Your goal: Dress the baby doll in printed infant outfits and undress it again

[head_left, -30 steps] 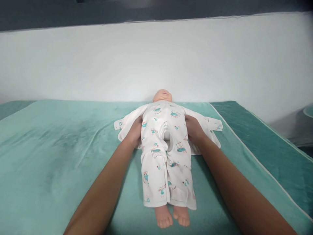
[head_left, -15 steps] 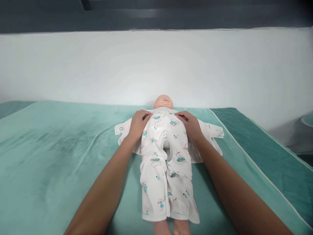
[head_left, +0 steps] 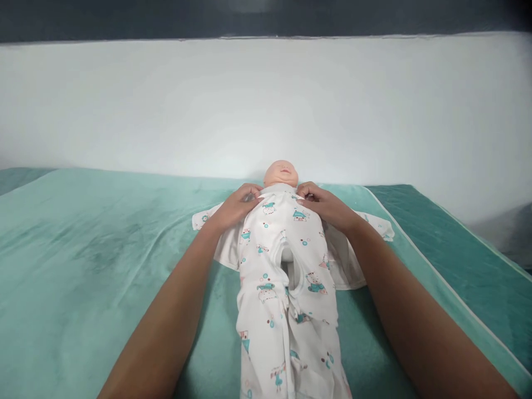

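A baby doll (head_left: 281,172) lies on its back, its head toward the wall. White printed baby trousers (head_left: 286,238) with an opening at the crotch cover its legs and belly up to the chest. My left hand (head_left: 241,204) pinches the trousers' top edge at the doll's chest on the left, fingers curled and thumb on the cloth. On the right, my right hand (head_left: 322,204) grips the same edge in a like way. Beneath the hands a matching white baby shirt (head_left: 343,260) spreads out to both sides, sleeves outstretched. The doll's feet are out of view.
A light green cover (head_left: 103,249) lies under the doll, over a darker green one (head_left: 449,238) at the right. Behind the doll's head stands a white wall (head_left: 166,105), with a dark band (head_left: 249,19) above it.
Both hands have moved slightly up toward the doll's neck, and their fingers have curled in at the trousers' top edge. The view has shifted, and the doll's feet have left the picture.
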